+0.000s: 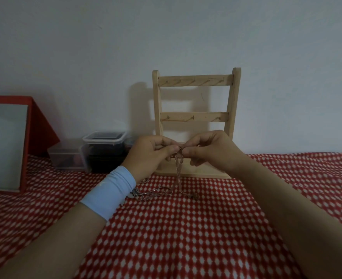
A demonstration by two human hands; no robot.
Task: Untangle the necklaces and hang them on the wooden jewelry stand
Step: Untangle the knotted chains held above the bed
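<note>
A wooden jewelry stand (196, 115) with two hook bars stands upright against the wall; no chain hangs on it. In front of its base, my left hand (150, 154) and my right hand (210, 152) pinch the top of a thin copper-coloured necklace (178, 170) between thumbs and fingers. Its strands hang down to the cloth and end in a small heap. A silver necklace (156, 193) lies tangled on the cloth beside my left wrist, which wears a light blue band.
A red cloth with white dots (176, 238) covers the surface. Left of the stand sit clear plastic boxes (103, 152), one stacked with dark contents. A red-framed mirror (5, 146) leans at the far left.
</note>
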